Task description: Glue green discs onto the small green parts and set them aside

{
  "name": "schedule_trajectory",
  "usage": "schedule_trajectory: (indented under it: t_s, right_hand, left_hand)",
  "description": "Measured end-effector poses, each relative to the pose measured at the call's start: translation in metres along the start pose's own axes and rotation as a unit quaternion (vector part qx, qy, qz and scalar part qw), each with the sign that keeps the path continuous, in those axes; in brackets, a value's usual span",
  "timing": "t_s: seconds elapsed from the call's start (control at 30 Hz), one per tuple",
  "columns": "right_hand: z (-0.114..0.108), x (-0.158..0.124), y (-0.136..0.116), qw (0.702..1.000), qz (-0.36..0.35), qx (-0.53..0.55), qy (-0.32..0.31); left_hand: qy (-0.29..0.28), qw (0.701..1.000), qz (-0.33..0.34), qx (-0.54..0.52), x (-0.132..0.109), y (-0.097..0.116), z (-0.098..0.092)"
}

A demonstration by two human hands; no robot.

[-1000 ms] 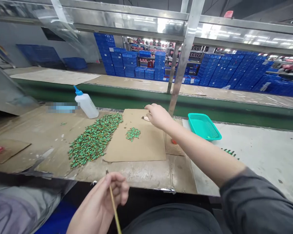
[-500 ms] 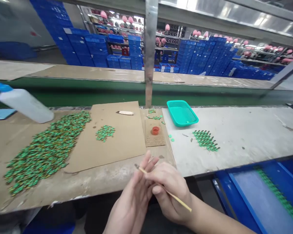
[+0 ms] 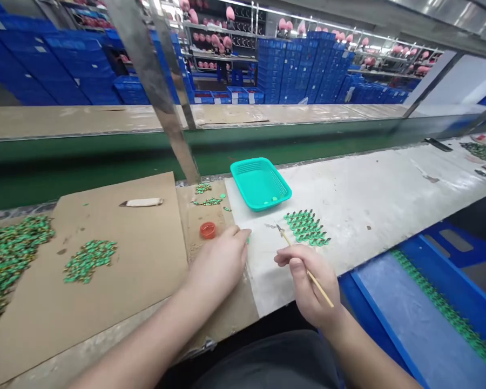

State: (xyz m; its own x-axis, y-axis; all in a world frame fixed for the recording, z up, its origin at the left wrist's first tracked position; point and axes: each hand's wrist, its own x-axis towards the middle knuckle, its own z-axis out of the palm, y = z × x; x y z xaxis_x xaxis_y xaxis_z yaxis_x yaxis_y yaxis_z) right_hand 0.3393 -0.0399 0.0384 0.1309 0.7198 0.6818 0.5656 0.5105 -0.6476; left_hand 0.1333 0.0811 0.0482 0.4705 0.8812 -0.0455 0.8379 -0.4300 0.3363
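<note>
My right hand [image 3: 310,286] is closed on a thin wooden stick [image 3: 303,266], its tip pointing toward a neat cluster of small green pieces [image 3: 306,227] on the white sheet [image 3: 368,205]. My left hand [image 3: 221,262] rests on the bench edge with its fingertips pinched at a tiny green piece [image 3: 248,238], just right of a small orange cap [image 3: 208,229]. What it pinches is too small to name surely.
A teal basket [image 3: 261,182] stands behind the cluster. On the cardboard sheet [image 3: 137,254] lie a small green pile [image 3: 88,259] and a pale tool [image 3: 141,202]; a big green heap [image 3: 8,254] lies far left. A metal post [image 3: 162,102] rises behind. A blue tray [image 3: 425,313] sits lower right.
The stick passed from my left hand to my right. Both hands moved from in front of my body onto the bench, and my view swung right.
</note>
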Motion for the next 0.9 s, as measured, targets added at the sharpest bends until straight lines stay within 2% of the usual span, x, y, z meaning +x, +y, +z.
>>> schedule_trajectory:
  t_s: [0.13,0.3,0.4,0.47,0.53,0.6,0.7,0.77,0.8,0.9]
  right_hand:
    - [-0.013,-0.003,0.002,1.0,0.01,0.004,-0.011]
    - [-0.019,-0.009,0.008,1.0,0.026,0.004,-0.016]
    - [-0.019,-0.011,0.007,0.999,0.037,0.003,-0.029]
    - [-0.018,-0.011,0.005,0.998,0.042,0.008,-0.041]
    - [-0.016,-0.011,0.004,0.997,0.045,0.017,-0.054]
    - [-0.013,-0.012,0.004,0.996,0.05,0.025,-0.063]
    - [-0.006,-0.014,0.005,0.995,0.064,0.034,-0.069]
    - [-0.001,-0.016,0.005,0.993,0.077,0.047,-0.072]
    - [0.001,-0.016,0.005,0.992,0.086,0.054,-0.073]
    - [0.006,-0.012,0.004,0.988,0.107,0.073,-0.08]
  left_hand:
    - [-0.027,0.999,0.017,0.032,0.016,0.006,0.006]
    - [-0.015,0.999,0.039,-0.015,0.008,0.0,-0.003]
    - [-0.021,0.996,0.04,-0.073,-0.017,-0.009,-0.009]
    - [-0.016,0.993,0.012,-0.115,-0.042,-0.017,-0.008]
    - [0.022,0.988,-0.042,-0.148,-0.069,-0.025,-0.002]
    - [0.072,0.986,-0.077,-0.129,-0.091,-0.033,0.006]
    - [0.129,0.985,-0.084,-0.077,-0.109,-0.044,0.013]
    - [0.158,0.983,-0.044,-0.078,-0.111,-0.053,0.011]
    - [0.162,0.983,-0.004,-0.089,-0.109,-0.058,0.009]
    - [0.13,0.975,0.149,-0.099,-0.096,-0.07,0.002]
